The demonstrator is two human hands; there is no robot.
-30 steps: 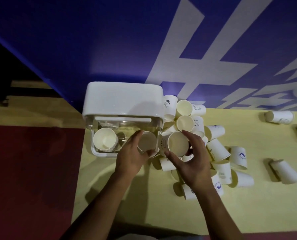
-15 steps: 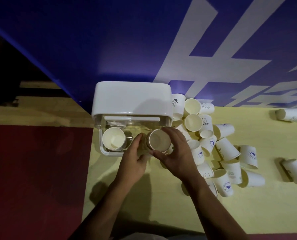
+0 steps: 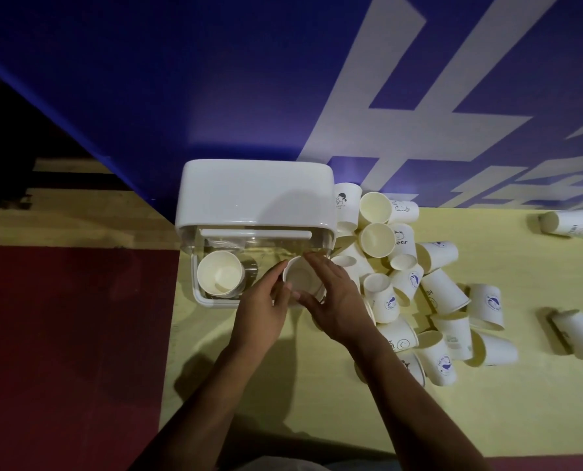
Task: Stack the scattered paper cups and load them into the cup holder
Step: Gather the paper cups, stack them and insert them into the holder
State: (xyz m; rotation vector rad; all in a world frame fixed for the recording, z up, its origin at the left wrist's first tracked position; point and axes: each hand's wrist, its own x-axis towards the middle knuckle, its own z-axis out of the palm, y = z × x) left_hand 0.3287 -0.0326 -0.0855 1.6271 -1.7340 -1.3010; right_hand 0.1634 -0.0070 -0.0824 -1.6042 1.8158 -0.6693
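A white cup holder (image 3: 256,195) with a clear front compartment stands at the table's back left. A cup stack (image 3: 219,273) sits upright in its left slot. In the right slot stands a second cup stack (image 3: 300,277), mouth up. My left hand (image 3: 259,311) grips this stack's left side and my right hand (image 3: 331,300) curls round its right rim. A pile of scattered paper cups (image 3: 412,283) lies just right of the holder, most on their sides, some with blue prints.
Three loose cups lie farther right: one (image 3: 570,223) at the back, one (image 3: 579,338) nearer, one cut off by the right edge. The yellow table (image 3: 317,419) ends at the holder's left side, with red floor (image 3: 62,334) beyond. A blue wall (image 3: 215,79) rises behind.
My right hand carried a cup from the pile leftward onto the stack that my left hand holds in the holder's right slot. Both hands now grip that one stack.
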